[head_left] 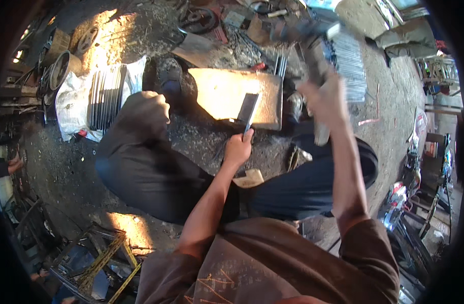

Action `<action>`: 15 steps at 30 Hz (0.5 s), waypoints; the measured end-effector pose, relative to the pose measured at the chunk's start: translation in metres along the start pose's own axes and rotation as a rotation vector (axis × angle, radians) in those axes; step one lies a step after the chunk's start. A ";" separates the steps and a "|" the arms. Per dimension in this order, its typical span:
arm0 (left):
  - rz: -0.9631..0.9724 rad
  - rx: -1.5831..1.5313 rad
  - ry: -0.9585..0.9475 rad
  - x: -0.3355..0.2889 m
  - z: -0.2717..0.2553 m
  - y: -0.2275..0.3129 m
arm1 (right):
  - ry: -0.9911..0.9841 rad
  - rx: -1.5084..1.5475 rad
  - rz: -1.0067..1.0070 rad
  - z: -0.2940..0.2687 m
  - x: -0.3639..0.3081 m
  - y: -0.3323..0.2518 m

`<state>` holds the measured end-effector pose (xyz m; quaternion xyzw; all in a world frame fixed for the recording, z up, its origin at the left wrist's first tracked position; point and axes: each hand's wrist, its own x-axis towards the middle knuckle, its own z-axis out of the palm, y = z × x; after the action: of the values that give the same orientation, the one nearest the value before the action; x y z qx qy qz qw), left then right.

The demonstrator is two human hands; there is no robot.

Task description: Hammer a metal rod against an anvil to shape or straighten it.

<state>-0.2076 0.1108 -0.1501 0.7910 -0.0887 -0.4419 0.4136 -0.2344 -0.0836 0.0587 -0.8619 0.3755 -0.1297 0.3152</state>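
My left hand (238, 148) is closed around the near end of a narrow metal strip (252, 116), its far part over a sunlit metal block (217, 96) between my feet. A dark patch lies alongside the strip; whether it is the strip's face or a shadow I cannot tell. Raised to the right of the block, my right hand (329, 101) grips a hammer by its handle (321, 134). The hammer's head, beyond the hand, is smeared by motion, and it is apart from the strip.
Stacked metal strips (348, 66) lie at the far right; another row of dark strips (106, 99) rests on a white sack (72, 109) at left. Beyond the block are a rusty wheel (197, 20) and scrap. A yellow metal frame (102, 261) stands near left. Someone's legs (409, 38) show far right.
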 end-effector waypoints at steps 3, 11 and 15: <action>-0.015 0.063 0.013 -0.002 -0.004 -0.002 | 0.132 0.339 -0.157 -0.040 0.000 -0.048; 0.004 -0.005 -0.007 0.003 0.000 0.000 | -0.127 0.005 0.091 0.097 -0.030 0.083; -0.012 0.005 0.022 0.003 0.002 -0.010 | -0.204 -0.096 0.069 0.061 0.003 0.053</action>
<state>-0.2094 0.1148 -0.1602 0.7975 -0.0804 -0.4355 0.4098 -0.2345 -0.0860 -0.0228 -0.8713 0.3767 -0.0124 0.3143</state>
